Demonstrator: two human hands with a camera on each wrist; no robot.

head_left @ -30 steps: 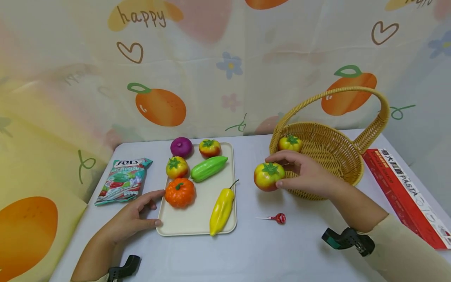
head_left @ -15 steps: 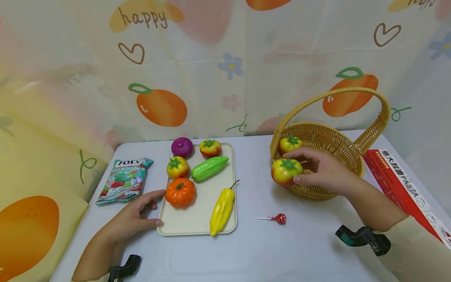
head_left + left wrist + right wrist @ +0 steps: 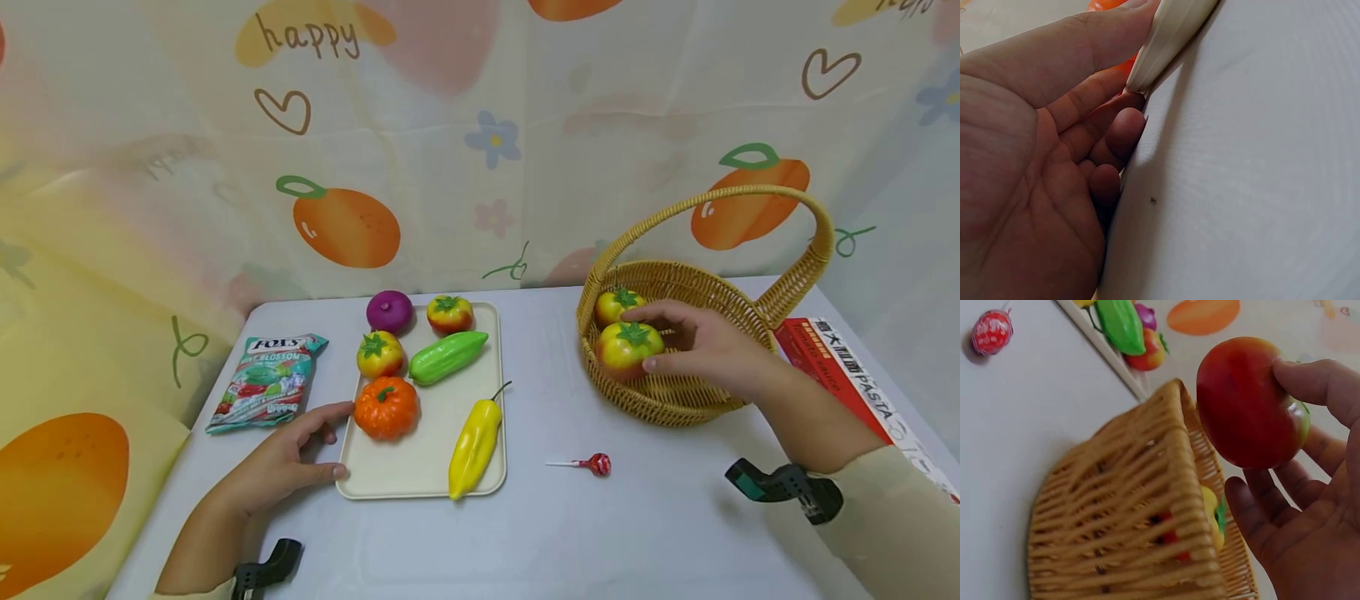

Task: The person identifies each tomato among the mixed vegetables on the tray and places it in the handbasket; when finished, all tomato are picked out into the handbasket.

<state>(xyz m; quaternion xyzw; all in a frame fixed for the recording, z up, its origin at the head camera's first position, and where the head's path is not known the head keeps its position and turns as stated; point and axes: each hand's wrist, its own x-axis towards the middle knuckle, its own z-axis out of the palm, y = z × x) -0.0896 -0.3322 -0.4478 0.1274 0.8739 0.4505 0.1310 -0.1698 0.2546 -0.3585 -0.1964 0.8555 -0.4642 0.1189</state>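
Observation:
My right hand (image 3: 708, 350) pinches a yellow-red toy tomato (image 3: 630, 350) by its side, thumb at the near side and fingers at the far side. It is at the left part of the wicker basket (image 3: 675, 408); the right wrist view shows this tomato (image 3: 1244, 403) above the rim. Another toy tomato (image 3: 617, 305) lies inside, behind it. My left hand (image 3: 277, 462) rests at the left edge of a cream tray (image 3: 420, 475), thumb and index finger spread along the rim. Near the index finger sits an orange toy pumpkin (image 3: 386, 408).
On the tray are two more toy tomatoes, one of them (image 3: 380, 354) at the left, a purple onion (image 3: 390, 312), a green cucumber-like vegetable (image 3: 448, 358) and a yellow pepper (image 3: 475, 446). A lollipop (image 3: 596, 464), a candy bag (image 3: 266, 383) and a red pasta box (image 3: 832, 375) lie around.
My right hand has carried the tomato rightward and slightly up, from left of the basket to over its left part. The left hand stays at the tray edge.

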